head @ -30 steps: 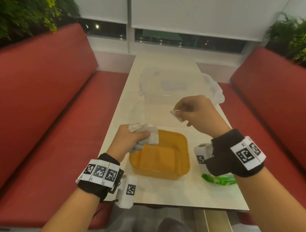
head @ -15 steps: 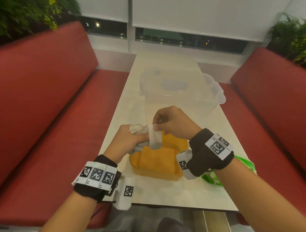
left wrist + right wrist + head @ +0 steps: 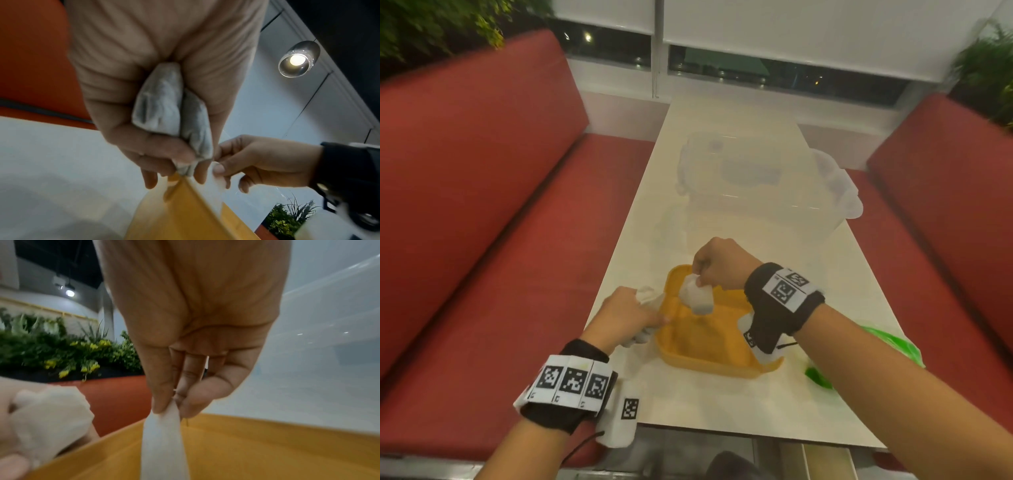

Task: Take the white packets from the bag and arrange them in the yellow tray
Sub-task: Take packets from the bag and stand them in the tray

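Note:
The yellow tray sits on the white table near its front edge. My right hand pinches one white packet by its top, and the packet hangs over the tray's far left corner; in the right wrist view the white packet dangles from thumb and finger above the yellow tray. My left hand at the tray's left rim grips a bunch of white packets. The green bag lies flat on the table to the right, partly behind my right forearm.
A clear plastic box with its lid beside it stands on the table beyond the tray. Red bench seats run along both sides. The table's front edge is close below my wrists.
My right hand came from the table's middle to my left hand, pinched one packet out of the bunch and drew it right over the tray. My left hand dropped slightly to the tray's left rim.

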`<state>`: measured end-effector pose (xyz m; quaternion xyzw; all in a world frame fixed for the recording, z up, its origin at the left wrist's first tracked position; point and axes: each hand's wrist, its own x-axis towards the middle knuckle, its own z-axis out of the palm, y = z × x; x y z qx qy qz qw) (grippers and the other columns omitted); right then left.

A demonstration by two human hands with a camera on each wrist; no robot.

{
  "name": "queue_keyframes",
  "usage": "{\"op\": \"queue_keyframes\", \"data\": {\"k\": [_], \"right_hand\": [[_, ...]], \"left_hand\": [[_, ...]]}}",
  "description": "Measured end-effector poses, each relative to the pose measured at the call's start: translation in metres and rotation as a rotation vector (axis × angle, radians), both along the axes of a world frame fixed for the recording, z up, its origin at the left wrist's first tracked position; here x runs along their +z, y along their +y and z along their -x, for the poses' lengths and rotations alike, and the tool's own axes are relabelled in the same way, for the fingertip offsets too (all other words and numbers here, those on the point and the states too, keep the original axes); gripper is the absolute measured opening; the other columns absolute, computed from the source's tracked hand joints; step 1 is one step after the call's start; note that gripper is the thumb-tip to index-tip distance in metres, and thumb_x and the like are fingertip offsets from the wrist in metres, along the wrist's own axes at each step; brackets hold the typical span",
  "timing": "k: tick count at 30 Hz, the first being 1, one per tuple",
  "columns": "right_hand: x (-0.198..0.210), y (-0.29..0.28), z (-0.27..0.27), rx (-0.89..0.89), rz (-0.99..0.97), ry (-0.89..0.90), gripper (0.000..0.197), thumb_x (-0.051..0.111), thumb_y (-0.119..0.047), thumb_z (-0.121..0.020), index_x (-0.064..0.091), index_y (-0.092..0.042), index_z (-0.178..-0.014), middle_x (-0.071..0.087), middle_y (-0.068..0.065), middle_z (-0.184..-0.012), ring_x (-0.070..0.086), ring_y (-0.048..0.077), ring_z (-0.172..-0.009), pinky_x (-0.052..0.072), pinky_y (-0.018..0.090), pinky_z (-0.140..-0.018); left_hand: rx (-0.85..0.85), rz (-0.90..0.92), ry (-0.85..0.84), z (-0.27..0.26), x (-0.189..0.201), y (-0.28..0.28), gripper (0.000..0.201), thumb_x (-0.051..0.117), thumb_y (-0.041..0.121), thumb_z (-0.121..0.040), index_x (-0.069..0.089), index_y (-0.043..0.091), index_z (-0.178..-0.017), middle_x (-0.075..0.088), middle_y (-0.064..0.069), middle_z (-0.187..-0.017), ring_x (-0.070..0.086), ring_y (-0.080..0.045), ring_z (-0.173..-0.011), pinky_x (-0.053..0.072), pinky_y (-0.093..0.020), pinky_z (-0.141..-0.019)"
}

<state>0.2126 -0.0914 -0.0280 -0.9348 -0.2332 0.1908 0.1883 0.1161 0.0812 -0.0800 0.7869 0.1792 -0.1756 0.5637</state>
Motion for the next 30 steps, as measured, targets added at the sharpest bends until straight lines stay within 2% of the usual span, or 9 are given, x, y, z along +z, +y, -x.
{"op": "queue_keyframes", "data": {"k": [3,9,11,16,19,22,25,27,30], "right_hand": [[-0.008,0.013,-0.006,0.022,0.063,0.000,0.014,0.072,-0.011,-0.082,0.072,-0.009,-0.096,0.063,0.003,-0.083,0.064,0.021,-0.074,0.046,0.022,-0.053],[-0.014,0.021,-0.012,0.078,0.117,0.062,0.007,0.072,-0.016,-0.083,0.069,-0.010,-0.084,0.071,0.011,-0.078,0.065,0.020,-0.060,0.051,0.025,-0.052],[-0.017,0.020,-0.012,0.076,0.119,0.070,0.008,0.072,-0.016,-0.084,0.069,-0.009,-0.085,0.071,0.011,-0.080,0.068,0.022,-0.063,0.053,0.026,-0.053],[-0.027,0.022,-0.007,0.103,0.259,-0.022,0.027,0.072,-0.019,-0.084,0.065,-0.009,-0.108,0.066,0.009,-0.101,0.063,0.025,-0.079,0.050,0.029,-0.067],[-0.029,0.023,-0.006,0.118,0.296,-0.081,0.021,0.066,-0.013,-0.087,0.065,-0.009,-0.108,0.064,0.012,-0.102,0.063,0.029,-0.087,0.051,0.032,-0.072],[-0.029,0.027,-0.004,0.138,0.305,-0.150,0.006,0.058,-0.007,-0.088,0.062,-0.007,-0.092,0.059,0.010,-0.086,0.061,0.032,-0.080,0.050,0.034,-0.067],[-0.029,0.029,0.001,0.161,0.371,-0.270,0.014,0.053,-0.003,-0.089,0.047,-0.008,-0.077,0.039,0.004,-0.066,0.050,0.029,-0.067,0.039,0.032,-0.058],[-0.028,0.027,0.003,0.159,0.404,-0.328,0.014,0.052,-0.005,-0.091,0.045,-0.008,-0.080,0.035,0.004,-0.066,0.047,0.027,-0.065,0.038,0.032,-0.059],[-0.026,0.022,0.003,0.111,0.400,-0.322,0.014,0.056,-0.013,-0.092,0.048,-0.009,-0.082,0.040,0.004,-0.071,0.048,0.027,-0.067,0.040,0.032,-0.060]], "left_hand": [[0.022,-0.019,0.011,0.005,-0.002,-0.006,0.022,0.075,0.008,-0.076,0.054,0.013,-0.072,0.051,-0.001,-0.048,0.041,-0.015,-0.037,0.029,-0.021,-0.040],[0.068,-0.006,-0.007,0.016,-0.007,-0.012,0.023,0.075,0.010,-0.075,0.053,0.015,-0.070,0.053,0.000,-0.049,0.044,-0.012,-0.036,0.031,-0.019,-0.039],[0.081,0.007,-0.002,0.018,-0.008,-0.013,0.023,0.075,0.010,-0.075,0.053,0.015,-0.072,0.052,0.001,-0.049,0.044,-0.012,-0.036,0.031,-0.019,-0.039],[0.081,-0.005,0.012,0.023,-0.007,-0.015,0.022,0.074,0.012,-0.076,0.053,0.016,-0.072,0.052,0.004,-0.046,0.046,-0.010,-0.034,0.032,-0.018,-0.039],[0.068,-0.024,0.001,0.024,-0.005,-0.016,0.022,0.073,0.012,-0.077,0.053,0.017,-0.070,0.051,0.005,-0.046,0.045,-0.008,-0.033,0.032,-0.018,-0.038],[0.057,-0.040,-0.015,0.024,-0.004,-0.018,0.023,0.074,0.013,-0.078,0.052,0.019,-0.070,0.052,0.003,-0.051,0.045,-0.005,-0.033,0.033,-0.016,-0.037],[0.054,-0.073,-0.024,0.022,-0.004,-0.021,0.022,0.074,0.014,-0.078,0.054,0.020,-0.072,0.053,0.003,-0.054,0.047,-0.005,-0.033,0.035,-0.016,-0.037],[0.057,-0.072,-0.025,0.022,-0.004,-0.021,0.022,0.074,0.014,-0.078,0.054,0.020,-0.072,0.053,0.003,-0.053,0.048,-0.005,-0.034,0.036,-0.017,-0.038],[0.051,-0.042,-0.017,0.024,-0.003,-0.020,0.023,0.074,0.014,-0.078,0.053,0.020,-0.072,0.053,0.004,-0.052,0.047,-0.007,-0.035,0.036,-0.018,-0.039]]}}
